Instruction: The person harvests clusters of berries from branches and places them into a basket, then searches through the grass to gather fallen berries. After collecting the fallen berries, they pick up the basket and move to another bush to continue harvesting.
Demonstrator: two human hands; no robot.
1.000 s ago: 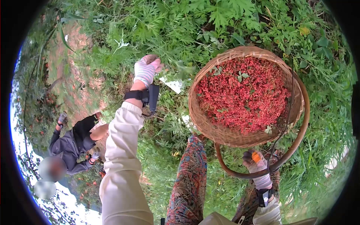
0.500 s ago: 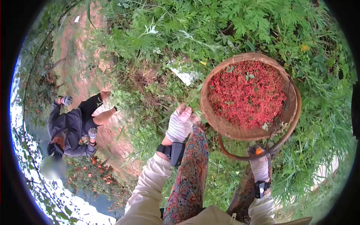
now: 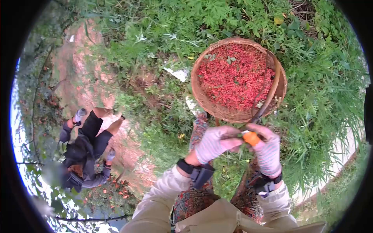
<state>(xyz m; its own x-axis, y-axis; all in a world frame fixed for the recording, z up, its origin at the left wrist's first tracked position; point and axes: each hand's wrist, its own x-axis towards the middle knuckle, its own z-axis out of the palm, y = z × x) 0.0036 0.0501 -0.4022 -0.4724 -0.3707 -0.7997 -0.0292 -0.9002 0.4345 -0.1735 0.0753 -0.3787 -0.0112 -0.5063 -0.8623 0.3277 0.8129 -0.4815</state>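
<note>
My left hand [image 3: 215, 145], in a striped glove, has its thumb and fingers pinched together, pointing at my right hand; what they hold is hidden. My right hand [image 3: 267, 149], also gloved, is closed around a small orange object [image 3: 251, 138] with a pale tip, whose kind I cannot tell. Both hands meet in front of my body, just below a round wicker basket [image 3: 199, 95]. Many small red berries [image 3: 235, 75] with a few green leaves lie in the basket. Its curved handle [image 3: 275, 83] leans across the right side.
Green weeds [image 3: 311, 128] surround the basket. A white scrap [image 3: 176, 73] lies in the plants left of it. Another person [image 3: 87, 155] in dark clothes and gloves is on the reddish dirt path [image 3: 77, 77] at left, near bushes with red clusters. A pale strip [image 3: 330, 171] runs at lower right.
My left hand has moved right and down from the weeds to meet my right hand, which has risen. The basket handle has swung from the near side over the basket. The view has shifted.
</note>
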